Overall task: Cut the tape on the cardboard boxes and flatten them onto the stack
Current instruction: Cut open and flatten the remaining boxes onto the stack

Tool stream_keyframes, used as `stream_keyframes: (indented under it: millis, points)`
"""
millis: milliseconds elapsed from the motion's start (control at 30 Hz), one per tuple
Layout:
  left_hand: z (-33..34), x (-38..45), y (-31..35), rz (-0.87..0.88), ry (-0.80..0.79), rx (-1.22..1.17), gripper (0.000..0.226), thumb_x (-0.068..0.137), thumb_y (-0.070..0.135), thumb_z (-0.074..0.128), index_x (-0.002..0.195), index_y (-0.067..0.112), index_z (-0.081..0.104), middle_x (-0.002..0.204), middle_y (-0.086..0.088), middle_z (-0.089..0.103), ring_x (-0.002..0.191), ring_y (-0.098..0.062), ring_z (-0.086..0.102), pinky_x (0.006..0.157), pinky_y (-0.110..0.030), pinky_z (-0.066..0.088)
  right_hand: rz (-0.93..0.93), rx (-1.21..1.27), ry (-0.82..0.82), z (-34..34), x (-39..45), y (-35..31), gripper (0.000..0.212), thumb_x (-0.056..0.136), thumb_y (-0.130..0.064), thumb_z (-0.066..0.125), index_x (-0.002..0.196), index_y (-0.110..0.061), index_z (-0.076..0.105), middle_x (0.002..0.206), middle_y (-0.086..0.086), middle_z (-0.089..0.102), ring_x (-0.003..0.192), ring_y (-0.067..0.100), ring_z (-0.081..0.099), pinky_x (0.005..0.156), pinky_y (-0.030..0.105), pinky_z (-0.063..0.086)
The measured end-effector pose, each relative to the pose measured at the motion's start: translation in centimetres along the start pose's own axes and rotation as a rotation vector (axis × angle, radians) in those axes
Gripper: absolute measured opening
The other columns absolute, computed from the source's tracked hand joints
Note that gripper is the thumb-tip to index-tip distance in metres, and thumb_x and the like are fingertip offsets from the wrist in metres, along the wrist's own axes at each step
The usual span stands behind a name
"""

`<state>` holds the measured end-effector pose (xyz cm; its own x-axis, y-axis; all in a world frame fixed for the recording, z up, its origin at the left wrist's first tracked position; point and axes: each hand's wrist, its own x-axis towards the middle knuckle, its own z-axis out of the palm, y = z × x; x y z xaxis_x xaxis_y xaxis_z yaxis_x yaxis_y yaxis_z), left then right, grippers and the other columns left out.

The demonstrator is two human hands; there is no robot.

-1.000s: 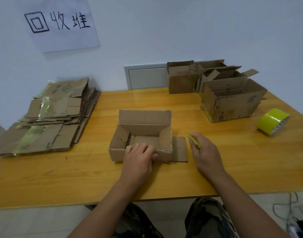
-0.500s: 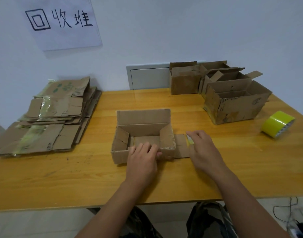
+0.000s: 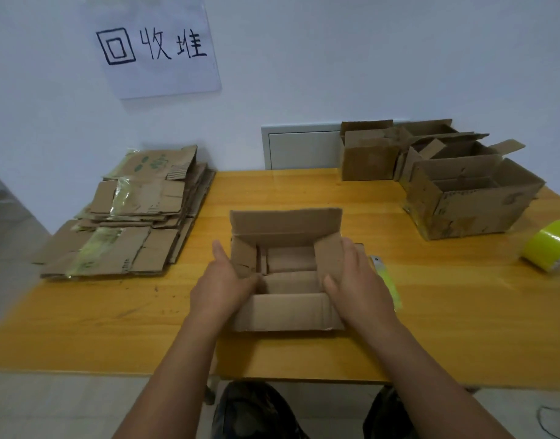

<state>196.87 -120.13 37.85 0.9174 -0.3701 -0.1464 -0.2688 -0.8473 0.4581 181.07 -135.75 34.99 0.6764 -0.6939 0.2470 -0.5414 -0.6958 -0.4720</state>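
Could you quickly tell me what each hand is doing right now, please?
Left hand: grips the left wall of the open box.
Right hand: grips the box's right wall; the cutter lies on the table beside it.

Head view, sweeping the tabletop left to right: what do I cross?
Flattened cardboard stack → left hand → open box → right hand → yellow-green cutter → yellow-green tape roll.

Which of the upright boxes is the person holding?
The small open box at the table's middle, held by both hands; the other boxes stand untouched at the far right.
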Motion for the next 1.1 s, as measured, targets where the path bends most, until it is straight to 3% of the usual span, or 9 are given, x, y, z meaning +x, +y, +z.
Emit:
stream_keyframes:
  millis: [100, 200, 333, 633, 767, 867, 967, 1033, 1100]
  points:
    - [1.2, 0.0, 0.3, 0.042, 0.106, 0.010, 0.091, 0.080, 0.052, 0.072, 0.144, 0.025, 0.013, 0.100, 0.001, 0.064, 0.068, -0.013, 0.048, 0.049, -0.029, 0.036, -0.055, -0.017, 0.059, -0.1, -1.2, -0.5, 0.075, 0.095, -0.036, 0.058, 0.154, -0.015, 0.017, 0.136, 0.005, 0.046, 0.093, 0.016, 0.057, 0.060, 0.023, 0.039]
    - [1.4, -0.4, 0.6, 0.073, 0.253, -0.007, 0.073, 0.080, 0.046, 0.076, 0.123, 0.026, 0.020, 0.105, -0.007, 0.064, 0.078, -0.026, 0.061, 0.055, -0.032, 0.042, -0.083, -0.009, 0.090, -0.3, -1.7, -0.9, 0.075, 0.092, -0.036, 0.065, 0.151, -0.012, 0.024, 0.129, 0.007, 0.051, 0.094, 0.020, 0.059, 0.061, 0.022, 0.038]
    - [1.3, -0.6, 0.3, 0.136, 0.318, -0.066, 0.072, 0.081, 0.040, 0.076, 0.123, 0.024, 0.020, 0.113, -0.012, 0.062, 0.093, -0.035, 0.066, 0.063, -0.036, 0.044, -0.086, 0.005, 0.146, 0.0, -1.8, -1.5, 0.079, 0.087, -0.044, 0.070, 0.144, -0.011, 0.026, 0.124, 0.011, 0.056, 0.095, 0.023, 0.063, 0.061, 0.022, 0.042]
    - [1.5, -1.2, -0.5, 0.214, 0.257, -0.277, 0.077, 0.076, 0.054, 0.065, 0.135, 0.034, 0.018, 0.114, 0.001, 0.055, 0.092, -0.018, 0.057, 0.069, -0.032, 0.044, 0.078, -0.047, 0.133, 1.3, 0.7, -3.2, 0.088, 0.082, -0.047, 0.072, 0.140, -0.012, 0.017, 0.122, 0.012, 0.053, 0.090, 0.027, 0.063, 0.058, 0.031, 0.047]
    - [0.0, -0.8, -0.9, 0.241, 0.164, -0.478, 0.057, 0.083, 0.054, 0.036, 0.135, 0.033, 0.034, 0.096, 0.006, 0.059, 0.083, -0.011, 0.056, 0.062, -0.029, 0.042, 0.090, 0.165, 0.044, 1.2, 2.4, -2.9, 0.077, 0.083, -0.048, 0.061, 0.141, -0.022, 0.017, 0.130, 0.008, 0.050, 0.094, 0.026, 0.058, 0.064, 0.032, 0.044]
    - [-1.1, -0.4, -1.3, 0.249, 0.177, -0.664, 0.028, 0.088, 0.045, 0.027, 0.100, 0.036, 0.051, 0.083, 0.006, 0.055, 0.076, -0.009, 0.052, 0.059, -0.028, 0.035, 0.113, 0.415, -0.026, 0.9, 2.9, -2.6, 0.059, 0.088, -0.044, 0.044, 0.141, -0.030, 0.024, 0.112, 0.002, 0.062, 0.087, 0.017, 0.060, 0.066, 0.037, 0.049]
    - [-1.2, 0.1, -1.8, 0.198, 0.123, -0.698, 0.027, 0.095, 0.038, 0.028, 0.098, 0.032, 0.055, 0.089, 0.007, 0.055, 0.083, -0.009, 0.051, 0.065, -0.031, 0.036, 0.146, 0.643, -0.074, 0.8, 2.7, -1.8, 0.052, 0.090, -0.036, 0.034, 0.139, -0.051, 0.026, 0.088, -0.016, 0.064, 0.075, -0.001, 0.061, 0.063, 0.028, 0.049]
    - [-0.7, 0.5, -2.5, 0.139, 0.063, -0.752, 0.023, 0.100, 0.035, 0.033, 0.103, 0.035, 0.057, 0.102, 0.008, 0.058, 0.095, -0.008, 0.053, 0.075, -0.034, 0.040, 0.176, 0.774, -0.103, 0.8, 2.5, -1.2, 0.052, 0.091, -0.028, 0.035, 0.135, -0.057, 0.036, 0.091, -0.031, 0.063, 0.083, -0.013, 0.057, 0.063, 0.018, 0.044]
    - [-0.4, 0.6, -3.5, 0.117, 0.015, -0.824, 0.022, 0.100, 0.029, 0.040, 0.107, 0.037, 0.060, 0.111, 0.007, 0.060, 0.103, -0.011, 0.056, 0.086, -0.038, 0.045, 0.262, 0.894, -0.098, 0.8, 2.4, -0.6, 0.048, 0.089, -0.024, 0.040, 0.121, -0.056, 0.054, 0.099, -0.031, 0.063, 0.098, -0.005, 0.057, 0.071, 0.023, 0.044]
